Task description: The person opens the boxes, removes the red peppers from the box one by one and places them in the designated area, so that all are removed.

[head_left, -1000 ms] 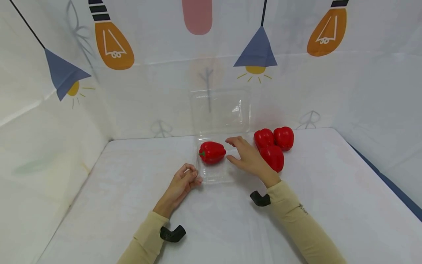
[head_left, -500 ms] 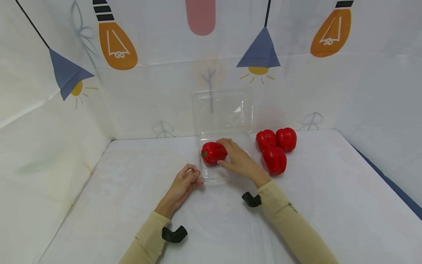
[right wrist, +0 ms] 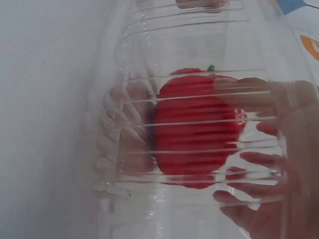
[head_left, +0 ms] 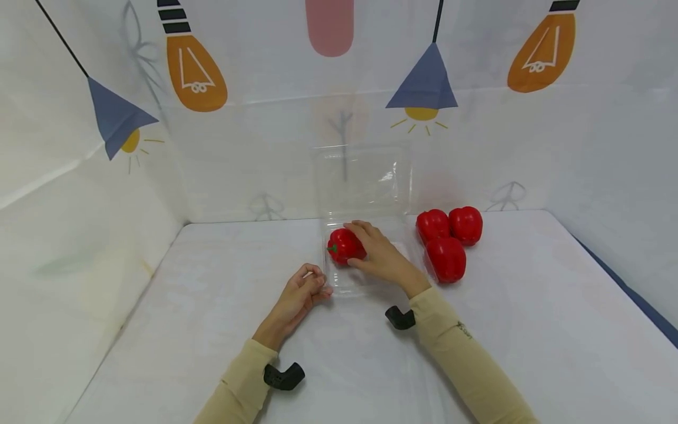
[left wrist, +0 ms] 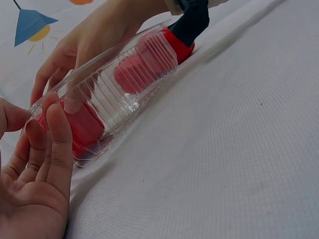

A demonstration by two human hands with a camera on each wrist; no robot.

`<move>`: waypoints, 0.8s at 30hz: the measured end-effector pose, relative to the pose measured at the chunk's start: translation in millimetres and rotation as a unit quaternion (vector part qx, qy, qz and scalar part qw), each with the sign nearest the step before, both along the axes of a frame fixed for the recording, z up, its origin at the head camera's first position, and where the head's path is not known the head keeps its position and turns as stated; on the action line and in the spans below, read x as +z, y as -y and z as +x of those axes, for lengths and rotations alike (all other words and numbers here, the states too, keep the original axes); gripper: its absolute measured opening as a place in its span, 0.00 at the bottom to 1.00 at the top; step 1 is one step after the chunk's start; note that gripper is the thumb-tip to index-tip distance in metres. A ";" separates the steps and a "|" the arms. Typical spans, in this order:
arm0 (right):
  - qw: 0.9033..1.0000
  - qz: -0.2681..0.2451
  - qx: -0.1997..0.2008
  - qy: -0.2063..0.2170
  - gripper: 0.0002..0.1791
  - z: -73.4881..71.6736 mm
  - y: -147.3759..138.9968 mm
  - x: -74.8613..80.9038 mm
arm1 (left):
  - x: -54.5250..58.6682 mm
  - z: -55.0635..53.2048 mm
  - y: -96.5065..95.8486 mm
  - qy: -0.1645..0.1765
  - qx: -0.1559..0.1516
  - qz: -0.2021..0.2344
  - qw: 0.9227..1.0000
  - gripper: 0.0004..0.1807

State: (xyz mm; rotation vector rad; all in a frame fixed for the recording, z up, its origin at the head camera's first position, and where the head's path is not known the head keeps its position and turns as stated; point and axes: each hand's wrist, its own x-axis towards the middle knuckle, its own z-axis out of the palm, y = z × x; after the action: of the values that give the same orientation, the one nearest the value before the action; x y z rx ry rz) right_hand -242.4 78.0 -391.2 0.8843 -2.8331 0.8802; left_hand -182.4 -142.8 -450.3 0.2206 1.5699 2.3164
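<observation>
Inside an open clear plastic clamshell container (head_left: pixel 346 290), a red bell pepper (head_left: pixel 341 246) lies with its green stem to the left and toward me. My right hand (head_left: pixel 385 260) grips the pepper's right end, thumb at the near side and fingers over the far side. At the front left corner, my left hand (head_left: pixel 296 297) pinches the container's rim between thumb and fingers, as the left wrist view shows. Through the ribbed wall, the right wrist view shows the pepper (right wrist: pixel 194 132) with the right thumb against it.
Three more red bell peppers (head_left: pixel 446 259) sit clustered just right of the container. The raised clear lid (head_left: pixel 365 182) leans at the back near the printed curtain (head_left: pixel 254 141). A white cloth (head_left: pixel 185 330) covers the table.
My right hand has moved left from beside the pepper and taken hold of it. The pepper's stem end has turned toward me. My left hand keeps its place at the container's corner.
</observation>
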 end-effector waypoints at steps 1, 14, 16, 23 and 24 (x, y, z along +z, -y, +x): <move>1.000 0.003 0.001 -0.003 0.43 -1.0 0.6 -1.3 | 0.0 0.0 -0.3 0.000 0.000 0.002 1.000 0.05; 1.000 0.020 -0.006 -0.006 0.39 -5.9 6.3 -8.4 | 0.4 0.3 -2.3 -0.004 0.002 0.008 1.000 0.06; 1.000 0.017 -0.007 -0.007 0.38 -6.4 6.2 -8.8 | 0.2 0.3 -2.6 -0.003 0.001 0.009 1.000 0.06; 1.000 0.012 -0.008 -0.017 0.38 -7.3 6.4 -10.5 | -0.7 -0.2 -1.9 -0.004 0.000 0.008 1.000 0.06; 1.000 0.011 -0.007 -0.019 0.38 -7.2 6.3 -10.3 | -0.8 -0.3 -1.8 -0.003 0.000 0.008 1.000 0.06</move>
State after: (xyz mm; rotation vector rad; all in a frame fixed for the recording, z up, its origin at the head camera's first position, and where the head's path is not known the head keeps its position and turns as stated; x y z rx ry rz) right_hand -249.6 71.6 -401.5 0.8722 -2.8189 0.8241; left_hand -182.7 -141.0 -451.2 0.2321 1.5549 2.3310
